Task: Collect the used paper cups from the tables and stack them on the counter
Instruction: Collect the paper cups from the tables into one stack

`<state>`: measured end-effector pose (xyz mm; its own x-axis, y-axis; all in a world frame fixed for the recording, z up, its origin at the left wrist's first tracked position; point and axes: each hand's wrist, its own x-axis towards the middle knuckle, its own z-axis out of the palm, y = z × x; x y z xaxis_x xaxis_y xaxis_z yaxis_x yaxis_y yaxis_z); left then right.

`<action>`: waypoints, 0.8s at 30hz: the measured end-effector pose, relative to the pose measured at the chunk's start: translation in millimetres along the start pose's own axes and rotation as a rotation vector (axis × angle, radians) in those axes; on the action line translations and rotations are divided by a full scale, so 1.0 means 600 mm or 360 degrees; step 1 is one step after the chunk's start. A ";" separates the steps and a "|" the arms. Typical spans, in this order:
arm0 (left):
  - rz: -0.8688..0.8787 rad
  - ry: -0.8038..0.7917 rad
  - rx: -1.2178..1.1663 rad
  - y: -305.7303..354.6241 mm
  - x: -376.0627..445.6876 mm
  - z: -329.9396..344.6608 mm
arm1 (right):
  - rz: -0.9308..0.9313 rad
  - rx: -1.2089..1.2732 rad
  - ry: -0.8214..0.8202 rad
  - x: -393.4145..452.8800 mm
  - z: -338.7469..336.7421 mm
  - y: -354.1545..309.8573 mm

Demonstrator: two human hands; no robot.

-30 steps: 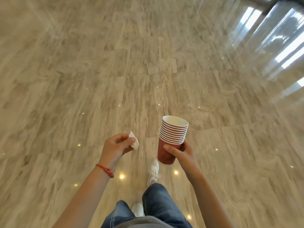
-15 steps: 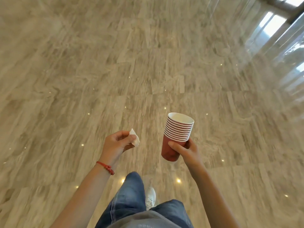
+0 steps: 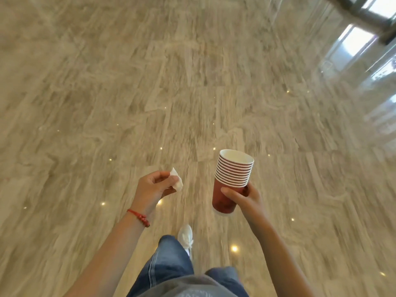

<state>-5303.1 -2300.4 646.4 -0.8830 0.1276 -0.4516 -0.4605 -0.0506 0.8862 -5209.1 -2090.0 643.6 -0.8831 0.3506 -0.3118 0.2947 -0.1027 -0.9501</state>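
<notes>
Head view: against the frames from a moment earlier, the pale marble floor [image 3: 192,86] has slid past under the camera and the bright window reflections in the upper right of the frame have shifted. The stride has also changed, with a white shoe [image 3: 186,235] now stepping out ahead of a jeans leg [image 3: 167,266] at the lower centre. The floor is smeared with motion blur. I read this as the person walking on, carrying the collection toward the next stop. No table or counter shows in the frame, so I cannot tell which one it is.

The stack of paper cups [image 3: 232,179] sits right of centre in the lower half of the frame, as it did before. It is a nested column of red cups with white rims, leaning slightly to the right at the top. The right hand [image 3: 246,197] grips it low down, fingers curled around the bottom cup and the thumb lying across its front, with the forearm running down to the lower right.

The left hand [image 3: 154,187], left of centre, pinches a crumpled white tissue [image 3: 176,182] between thumb and fingertips. Its other fingers are loosely curled, and a red string bracelet [image 3: 139,217] circles the wrist. The two hands are held apart at about the same height.
</notes>
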 end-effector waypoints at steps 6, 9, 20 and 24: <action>0.0015 -0.0023 0.0031 0.118 0.204 0.045 | 0.0032 0.0004 0.0018 0.210 0.011 -0.073; -0.0019 -0.0009 0.0001 0.154 0.302 0.078 | 0.0050 0.0026 0.0013 0.318 0.012 -0.098; 0.0046 -0.0003 0.0019 0.349 0.697 0.242 | -0.0013 0.0019 -0.0010 0.783 -0.014 -0.270; 0.0077 0.0016 0.0004 0.423 0.826 0.280 | -0.0025 0.0023 -0.0055 0.928 -0.007 -0.341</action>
<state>-5842.5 -2083.8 664.9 -0.9052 0.1152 -0.4091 -0.4169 -0.0537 0.9074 -5759.4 -1870.0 664.3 -0.8998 0.3197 -0.2968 0.2754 -0.1112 -0.9549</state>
